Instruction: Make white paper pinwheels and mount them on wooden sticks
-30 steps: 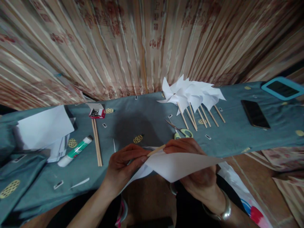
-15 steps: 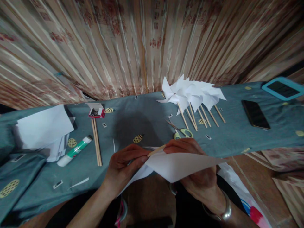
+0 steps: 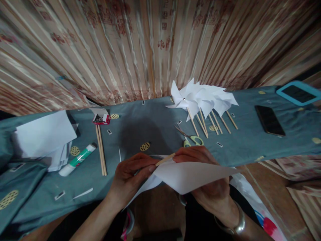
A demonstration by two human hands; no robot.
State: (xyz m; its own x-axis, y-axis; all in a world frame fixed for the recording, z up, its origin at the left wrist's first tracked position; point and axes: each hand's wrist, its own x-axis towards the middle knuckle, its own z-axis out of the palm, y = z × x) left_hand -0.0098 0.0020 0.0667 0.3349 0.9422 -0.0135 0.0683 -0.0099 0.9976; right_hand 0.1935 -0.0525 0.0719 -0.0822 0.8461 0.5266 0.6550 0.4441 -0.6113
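A wooden stick [image 3: 165, 159] lies across between my hands, with a white paper pinwheel [image 3: 189, 174] against it. My left hand [image 3: 136, 174] is closed, its thumb and fingers pinching the stick's left part. On the other side, my right hand [image 3: 204, 167] is closed around the stick's far end and the paper, and much of its palm is covered by a paper blade. Whether a pin joins stick and paper is hidden. Just beyond my right fingers rest scissors [image 3: 190, 138] with green handles.
Finished pinwheels [image 3: 200, 97] overlap at the back. A phone [image 3: 270, 120] and a blue-framed tablet [image 3: 298, 93] are right. At left are paper sheets [image 3: 46, 134], a glue stick [image 3: 78, 160], loose sticks [image 3: 101, 150] and a red box of pins [image 3: 101, 119]. Cloth [image 3: 140, 124] covers the table.
The hands, stick and paper keep nearly the same pose. The view has shifted very slightly.
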